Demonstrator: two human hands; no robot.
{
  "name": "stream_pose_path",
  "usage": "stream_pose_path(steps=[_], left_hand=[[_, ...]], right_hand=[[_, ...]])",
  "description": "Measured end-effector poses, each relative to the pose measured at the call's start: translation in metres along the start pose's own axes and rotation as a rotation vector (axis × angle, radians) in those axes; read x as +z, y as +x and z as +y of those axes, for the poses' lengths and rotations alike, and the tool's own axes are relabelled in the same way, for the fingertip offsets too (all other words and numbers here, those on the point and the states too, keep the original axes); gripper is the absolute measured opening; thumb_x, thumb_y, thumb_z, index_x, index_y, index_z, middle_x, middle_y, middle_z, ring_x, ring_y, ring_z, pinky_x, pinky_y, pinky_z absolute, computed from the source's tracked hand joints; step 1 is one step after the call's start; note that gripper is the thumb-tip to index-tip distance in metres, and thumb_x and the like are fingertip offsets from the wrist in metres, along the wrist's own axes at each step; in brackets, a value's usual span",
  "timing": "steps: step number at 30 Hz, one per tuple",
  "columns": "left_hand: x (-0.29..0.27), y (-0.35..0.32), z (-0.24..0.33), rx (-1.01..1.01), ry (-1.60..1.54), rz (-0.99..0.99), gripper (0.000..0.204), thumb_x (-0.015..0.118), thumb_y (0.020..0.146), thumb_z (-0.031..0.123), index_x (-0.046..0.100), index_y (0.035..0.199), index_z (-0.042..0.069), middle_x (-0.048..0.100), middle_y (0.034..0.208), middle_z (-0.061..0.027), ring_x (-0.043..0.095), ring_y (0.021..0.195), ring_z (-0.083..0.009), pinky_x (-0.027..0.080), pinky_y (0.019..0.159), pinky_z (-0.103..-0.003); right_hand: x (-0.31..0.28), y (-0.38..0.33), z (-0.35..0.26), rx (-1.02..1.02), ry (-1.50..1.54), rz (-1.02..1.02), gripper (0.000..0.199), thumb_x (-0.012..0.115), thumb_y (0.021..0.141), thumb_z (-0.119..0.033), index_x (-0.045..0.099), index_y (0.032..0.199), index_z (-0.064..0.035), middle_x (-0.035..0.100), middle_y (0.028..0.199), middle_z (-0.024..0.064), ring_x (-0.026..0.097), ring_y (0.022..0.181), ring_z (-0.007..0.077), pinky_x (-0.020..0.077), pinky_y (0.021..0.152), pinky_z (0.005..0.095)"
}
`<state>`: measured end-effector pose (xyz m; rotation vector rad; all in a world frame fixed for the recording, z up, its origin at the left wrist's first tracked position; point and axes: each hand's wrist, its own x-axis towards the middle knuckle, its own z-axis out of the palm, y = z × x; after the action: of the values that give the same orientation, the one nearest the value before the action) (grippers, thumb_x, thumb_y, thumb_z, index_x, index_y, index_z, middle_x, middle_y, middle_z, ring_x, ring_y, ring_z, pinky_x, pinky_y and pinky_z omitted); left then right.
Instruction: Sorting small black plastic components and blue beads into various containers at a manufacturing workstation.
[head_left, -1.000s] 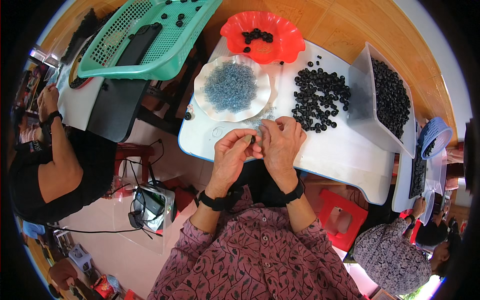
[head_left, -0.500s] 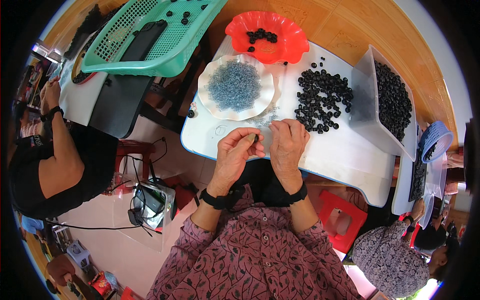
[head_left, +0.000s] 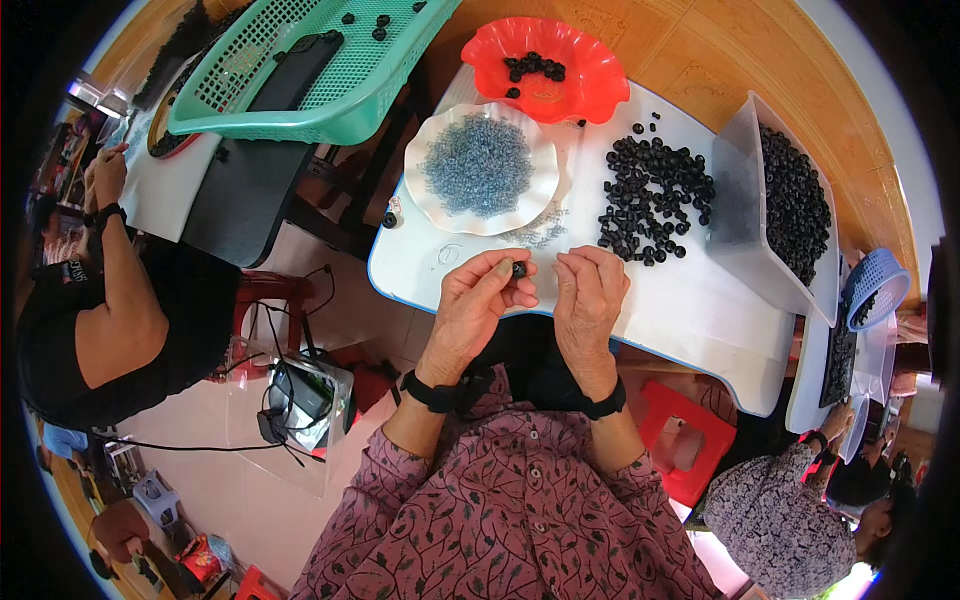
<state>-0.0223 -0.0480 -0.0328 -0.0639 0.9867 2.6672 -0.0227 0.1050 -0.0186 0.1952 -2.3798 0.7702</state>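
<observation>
My left hand (head_left: 478, 305) pinches a small black ring-shaped part (head_left: 519, 269) between thumb and fingertips at the near edge of the white table (head_left: 700, 310). My right hand (head_left: 590, 300) is beside it, a little apart, with its fingers curled; what it holds, if anything, is hidden. Just beyond my hands a white scalloped plate (head_left: 540, 190) holds a heap of small clear-grey bits (head_left: 478, 178). To its right lies a loose pile of black parts (head_left: 650, 195).
A red bowl (head_left: 590, 85) with a few black parts stands at the back. A clear bin (head_left: 740, 200) full of black parts is on the right. A green basket (head_left: 330, 80) sits at the left. Another person sits on the left, one more at lower right beside a red stool (head_left: 690, 440).
My hands were pressed together over something small; now they have drawn slightly apart and the left one shows the black part at its fingertips.
</observation>
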Motion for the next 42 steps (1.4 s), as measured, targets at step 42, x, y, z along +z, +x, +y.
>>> stream_pose_path(steps=[42], left_hand=[[0.036,-0.001,-0.023,-0.122,0.084,-0.007,0.018,0.053,0.094,0.005,0.062,0.106,-0.005,0.065,0.093,-0.0114,0.064,0.071,-0.0131,0.057,0.063,-0.027]], right_hand=[[-0.064,-0.003,0.074,0.254,-0.090,0.108,0.013,0.066,0.079,0.002,0.067,0.092,-0.0008,0.059,0.091,0.0126,0.059,0.084,0.0278,0.0492,0.072,0.0348]])
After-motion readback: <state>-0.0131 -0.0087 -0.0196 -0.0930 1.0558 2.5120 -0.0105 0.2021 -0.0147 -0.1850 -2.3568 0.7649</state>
